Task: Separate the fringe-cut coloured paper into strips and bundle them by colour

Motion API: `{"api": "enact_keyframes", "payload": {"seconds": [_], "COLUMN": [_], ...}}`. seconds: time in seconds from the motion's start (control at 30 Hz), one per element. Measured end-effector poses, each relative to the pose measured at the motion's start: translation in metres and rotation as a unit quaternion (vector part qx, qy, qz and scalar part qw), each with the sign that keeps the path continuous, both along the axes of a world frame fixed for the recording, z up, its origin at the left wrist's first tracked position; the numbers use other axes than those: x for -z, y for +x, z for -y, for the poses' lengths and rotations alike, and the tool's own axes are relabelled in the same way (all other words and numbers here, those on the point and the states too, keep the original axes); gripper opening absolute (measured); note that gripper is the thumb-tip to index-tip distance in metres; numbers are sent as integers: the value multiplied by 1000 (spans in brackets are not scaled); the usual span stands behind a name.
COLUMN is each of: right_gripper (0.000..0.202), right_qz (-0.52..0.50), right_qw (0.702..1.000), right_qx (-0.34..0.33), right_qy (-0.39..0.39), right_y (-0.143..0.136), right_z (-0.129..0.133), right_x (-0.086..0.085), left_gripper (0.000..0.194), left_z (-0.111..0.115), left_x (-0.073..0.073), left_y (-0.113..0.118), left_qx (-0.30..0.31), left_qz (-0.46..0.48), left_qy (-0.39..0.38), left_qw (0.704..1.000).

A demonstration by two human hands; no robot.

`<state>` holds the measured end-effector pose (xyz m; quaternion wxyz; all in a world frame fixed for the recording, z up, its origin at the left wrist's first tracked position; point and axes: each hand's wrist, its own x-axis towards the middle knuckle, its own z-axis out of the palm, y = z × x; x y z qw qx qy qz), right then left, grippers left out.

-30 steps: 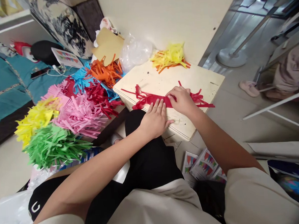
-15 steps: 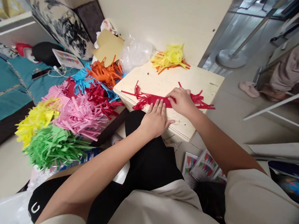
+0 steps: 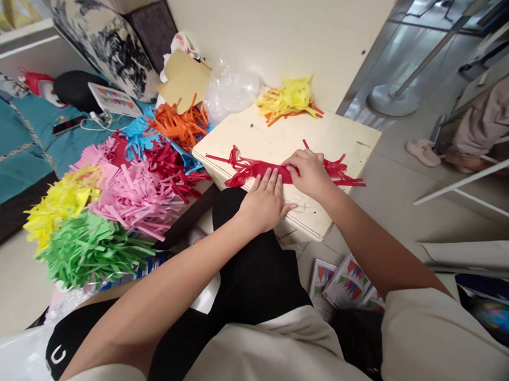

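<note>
Paper [image 3: 284, 173], red and cut into thin strips at both ends, lies across the near part of the wooden table [image 3: 346, 133], right under my hands. My left hand [image 3: 262, 206] is open and flat, with its fingers pressing down on the red middle. My right hand [image 3: 308, 173] is curled, with its fingertips on the same red part, just beside my left fingers. I cannot tell if its thumb and fingers pinch the red part. Loose red ends stick out past both hands on the table. At the far edge of the table sits a yellow bunch [image 3: 289, 96] with orange strips poking out under it. A clear plastic bag [image 3: 231, 91] puffs up by the table's far left side. Left of the table is a big heap of cut strips: an orange bunch [image 3: 181, 125], a pink bunch [image 3: 134, 195] and a green bunch [image 3: 92, 249]. Flat packs [image 3: 346, 282] with bright flag pictures lie on the floor below the table's near side. Another person's shoe [image 3: 423, 151] is well to the right of the table.
</note>
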<state>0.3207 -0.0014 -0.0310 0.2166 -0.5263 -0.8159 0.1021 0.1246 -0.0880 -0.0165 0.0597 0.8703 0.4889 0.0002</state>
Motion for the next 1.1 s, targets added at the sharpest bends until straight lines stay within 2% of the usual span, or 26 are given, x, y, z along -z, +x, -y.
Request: {"api": "enact_keyframes", "payload": {"seconds": [0.17, 0.27, 0.43, 0.53, 0.63, 0.83, 1.1], "right_gripper": [49, 53, 54, 57, 60, 64, 66], "right_qz": [29, 46, 75, 106, 123, 128, 160], "right_qw": [999, 999, 995, 992, 991, 991, 987], "right_qx": [13, 9, -38, -42, -36, -36, -14], "right_qy": [-8, 20, 56, 50, 47, 19, 13], "right_y": [-1, 0, 6, 8, 9, 7, 8], "right_z": [1, 9, 46, 69, 82, 86, 86], "right_x": [-6, -13, -15, -10, -6, -5, -6], "left_gripper": [94, 95, 90, 88, 85, 86, 85], "left_z": [0, 0, 0, -1, -4, -14, -38], "left_x": [-3, -5, -5, -5, -4, -3, -6], "left_y": [1, 2, 2, 0, -1, -7, -18], "left_qx": [-3, -5, -4, 4, 5, 28, 36], "left_qz": [-7, -13, -7, -8, -2, 5, 2], "left_qy": [-7, -12, -11, -14, -15, -24, -49], "left_qw": [1000, 1000, 1000, 1000, 1000, 999, 998]}}
